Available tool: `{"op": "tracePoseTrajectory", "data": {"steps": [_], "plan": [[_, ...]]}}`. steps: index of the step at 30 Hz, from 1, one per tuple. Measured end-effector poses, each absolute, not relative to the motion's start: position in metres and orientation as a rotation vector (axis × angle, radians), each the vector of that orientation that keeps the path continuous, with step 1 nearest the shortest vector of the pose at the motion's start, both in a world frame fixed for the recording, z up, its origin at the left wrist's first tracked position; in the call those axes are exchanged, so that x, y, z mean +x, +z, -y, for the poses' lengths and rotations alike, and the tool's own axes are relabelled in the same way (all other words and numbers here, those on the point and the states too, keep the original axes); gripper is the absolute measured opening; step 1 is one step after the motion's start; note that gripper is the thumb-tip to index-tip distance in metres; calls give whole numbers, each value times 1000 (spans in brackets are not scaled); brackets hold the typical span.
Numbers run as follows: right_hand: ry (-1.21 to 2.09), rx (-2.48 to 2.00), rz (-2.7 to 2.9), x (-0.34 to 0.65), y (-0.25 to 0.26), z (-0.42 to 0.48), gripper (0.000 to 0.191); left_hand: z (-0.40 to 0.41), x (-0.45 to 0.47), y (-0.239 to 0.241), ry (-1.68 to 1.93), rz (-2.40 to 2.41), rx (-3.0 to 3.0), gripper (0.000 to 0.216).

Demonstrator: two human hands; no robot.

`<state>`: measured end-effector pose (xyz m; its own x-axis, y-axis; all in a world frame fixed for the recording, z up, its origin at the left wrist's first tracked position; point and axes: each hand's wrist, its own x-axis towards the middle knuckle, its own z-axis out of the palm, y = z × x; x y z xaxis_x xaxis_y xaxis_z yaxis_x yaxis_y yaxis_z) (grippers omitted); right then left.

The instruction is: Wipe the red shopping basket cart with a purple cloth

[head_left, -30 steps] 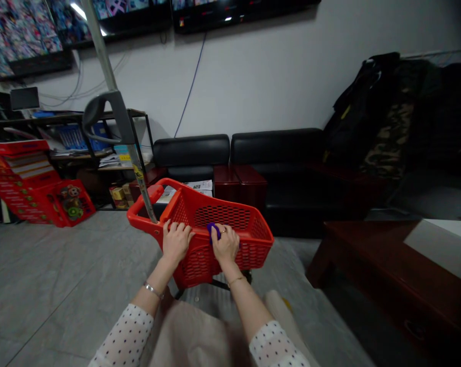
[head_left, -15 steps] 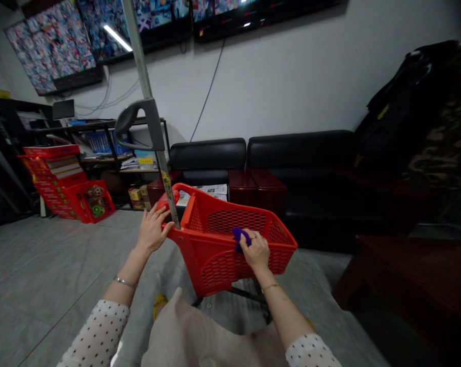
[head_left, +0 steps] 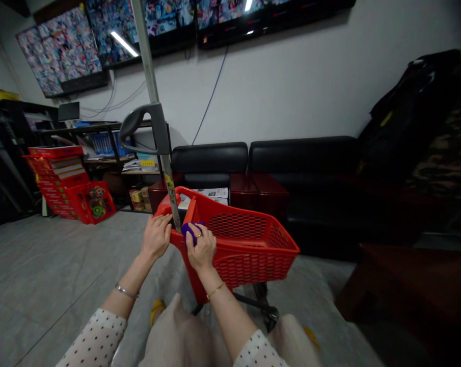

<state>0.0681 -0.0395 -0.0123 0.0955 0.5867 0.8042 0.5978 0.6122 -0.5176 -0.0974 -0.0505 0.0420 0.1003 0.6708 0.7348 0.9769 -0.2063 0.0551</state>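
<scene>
A red plastic shopping cart (head_left: 249, 267) with latticed sides stands in front of me. My left hand (head_left: 157, 237) is closed over the cart's near left corner, just below the red push handle (head_left: 168, 205). My right hand (head_left: 202, 248) presses a bunched purple cloth (head_left: 191, 231) on the basket's near rim, close to the left end. Between the hands and the handle rises a metal pole (head_left: 151, 76) with a grey loop grip (head_left: 161, 130). The fingertips of my left hand are partly hidden against the cart.
Black sofas (head_left: 302, 158) with dark red wooden arms stand behind the cart. A dark red table (head_left: 409, 275) is at the right. Stacked red boxes (head_left: 62, 191) and a shelf (head_left: 115, 127) stand at the left. Screens (head_left: 62, 48) hang on the wall.
My right hand has slid the purple cloth left along the basket rim, from its middle to near the pole. My left hand stays at the corner, its fingers closer together.
</scene>
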Motion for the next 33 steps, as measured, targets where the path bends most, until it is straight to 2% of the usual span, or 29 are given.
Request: {"op": "tracePoseTrajectory", "data": {"steps": [5,10,15,20,29,33], "plan": [[-20,-969,1591,90,-22,28,29,52,-99,42,-902,1615,-1936,39],[114,-1029,1463,133,-36,17,29,52,-90,43,-941,1611,-1935,39],[270,-979,1415,100,-5,29,30,44,-80,44,-953,1630,-1892,39],[180,-993,1545,79,11,25,21,40,-82,46,-944,1610,-1893,38],[59,-1218,1532,202,-53,-21,29,39,-86,43,-962,1557,-1894,33],[68,-1347,1424,212,-55,-28,34,40,-75,41,-999,1566,-1854,32]]}}
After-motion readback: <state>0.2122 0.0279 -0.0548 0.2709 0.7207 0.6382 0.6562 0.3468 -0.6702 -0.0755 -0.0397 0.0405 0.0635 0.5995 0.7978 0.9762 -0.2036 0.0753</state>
